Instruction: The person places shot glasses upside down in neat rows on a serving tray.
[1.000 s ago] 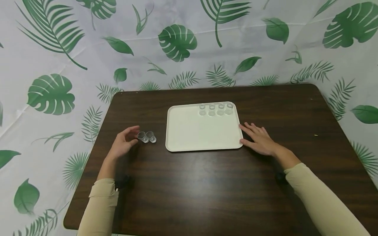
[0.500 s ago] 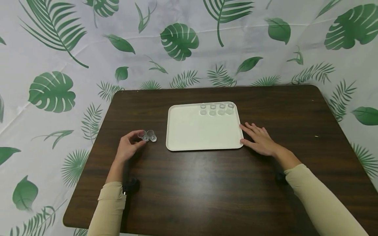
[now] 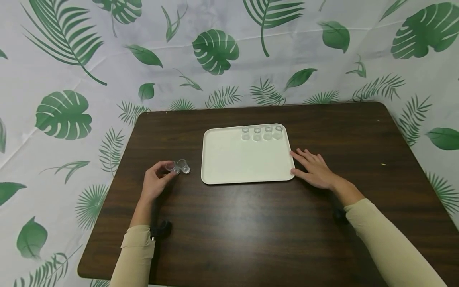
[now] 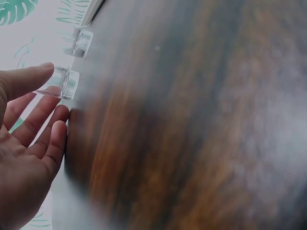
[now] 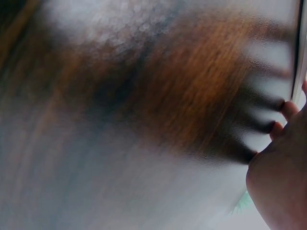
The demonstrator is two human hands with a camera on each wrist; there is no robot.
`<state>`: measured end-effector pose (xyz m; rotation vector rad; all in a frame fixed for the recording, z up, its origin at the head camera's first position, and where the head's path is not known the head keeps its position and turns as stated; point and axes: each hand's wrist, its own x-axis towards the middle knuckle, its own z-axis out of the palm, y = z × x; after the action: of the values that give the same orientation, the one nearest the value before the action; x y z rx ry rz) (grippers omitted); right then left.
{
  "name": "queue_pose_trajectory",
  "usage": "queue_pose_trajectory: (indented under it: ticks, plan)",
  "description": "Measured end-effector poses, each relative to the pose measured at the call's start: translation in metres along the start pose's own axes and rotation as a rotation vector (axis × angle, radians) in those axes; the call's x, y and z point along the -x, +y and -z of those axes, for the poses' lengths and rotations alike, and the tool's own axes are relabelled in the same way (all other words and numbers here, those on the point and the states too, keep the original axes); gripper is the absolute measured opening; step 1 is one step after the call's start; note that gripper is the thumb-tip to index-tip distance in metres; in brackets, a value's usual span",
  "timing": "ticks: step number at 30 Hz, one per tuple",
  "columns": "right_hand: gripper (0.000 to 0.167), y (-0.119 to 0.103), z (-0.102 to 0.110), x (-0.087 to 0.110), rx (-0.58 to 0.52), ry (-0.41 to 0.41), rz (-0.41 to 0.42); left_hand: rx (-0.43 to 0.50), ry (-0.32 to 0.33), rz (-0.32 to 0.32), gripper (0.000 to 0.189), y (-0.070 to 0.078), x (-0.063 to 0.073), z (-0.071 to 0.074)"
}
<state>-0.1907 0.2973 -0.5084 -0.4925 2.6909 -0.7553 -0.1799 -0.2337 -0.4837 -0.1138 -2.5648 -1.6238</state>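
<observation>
Two clear shot glasses with thick bases stand side by side on the table, left of a white tray [image 3: 233, 159]. My left hand [image 3: 155, 181] pinches the left shot glass [image 4: 70, 85] between thumb and fingers. Just beyond it is the other shot glass [image 3: 183, 166], which no hand touches. In the left wrist view, the held glass has its base close to the tabletop. My right hand [image 3: 317, 171] lies with fingers spread, its fingertips at the tray's right edge. The right wrist view shows only part of that hand [image 5: 283, 163].
Several clear glasses [image 3: 257, 133] stand in a row along the tray's back right edge. The dark wooden table [image 3: 244, 231] extends around the tray. Behind it hangs a white cloth [image 3: 258, 71] printed with green leaves.
My left hand has moved slightly right, and its thumb and fingers have come around the left shot glass. The right hand stays at the tray's edge.
</observation>
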Motion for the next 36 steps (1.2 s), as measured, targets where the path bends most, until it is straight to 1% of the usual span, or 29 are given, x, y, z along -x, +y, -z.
queue_pose_trajectory:
  ticks: [3,6,7,9,12,14,15,16,18,20,23,27,32,36]
  plan:
    - [0.07,0.0,0.0,0.0,0.002,0.003,0.004,0.02,0.001,0.006,0.032,0.001,0.003,0.004]
    - [0.07,0.001,-0.001,0.001,0.004,0.005,0.005,0.065,0.009,0.018,0.032,-0.003,0.005,0.01]
    - [0.07,0.001,-0.001,0.001,0.005,0.005,0.005,0.077,0.018,0.032,0.032,-0.004,0.006,0.012]
    - [0.07,0.001,-0.002,0.001,0.004,0.005,0.004,0.13,0.037,0.069,0.033,-0.008,0.007,0.016]
    - [0.07,0.002,-0.002,0.002,0.005,0.008,0.002,0.195,0.079,0.143,0.035,-0.013,0.006,0.023]
    - [0.071,0.002,-0.002,0.002,0.002,0.009,0.002,0.205,0.104,0.167,0.036,-0.021,0.004,0.028]
    - [0.071,0.003,-0.003,0.002,0.004,0.009,0.0,0.191,0.114,0.167,0.036,-0.023,0.003,0.031]
    - [0.071,0.003,-0.002,0.002,0.004,0.009,0.0,0.171,0.123,0.165,0.037,-0.025,0.001,0.033]
    - [0.071,0.003,-0.002,0.001,0.003,0.006,0.002,0.095,0.141,0.142,0.036,-0.027,-0.003,0.038]
    - [0.07,0.003,-0.001,0.001,0.002,0.005,0.006,0.004,0.144,0.11,0.034,-0.023,-0.008,0.042]
    - [0.07,0.001,0.0,0.0,0.0,0.007,0.011,-0.155,0.14,0.04,0.032,-0.01,-0.018,0.048]
    - [0.07,-0.001,0.0,0.0,-0.004,0.001,0.006,-0.302,0.117,-0.079,0.031,0.013,-0.036,0.051]
    - [0.07,0.0,0.001,0.001,-0.012,-0.004,-0.001,-0.397,0.049,-0.193,0.031,0.045,-0.064,0.04]
    - [0.07,-0.001,0.002,0.001,-0.016,0.003,0.009,-0.572,-0.026,-0.286,0.032,0.067,-0.082,0.022]
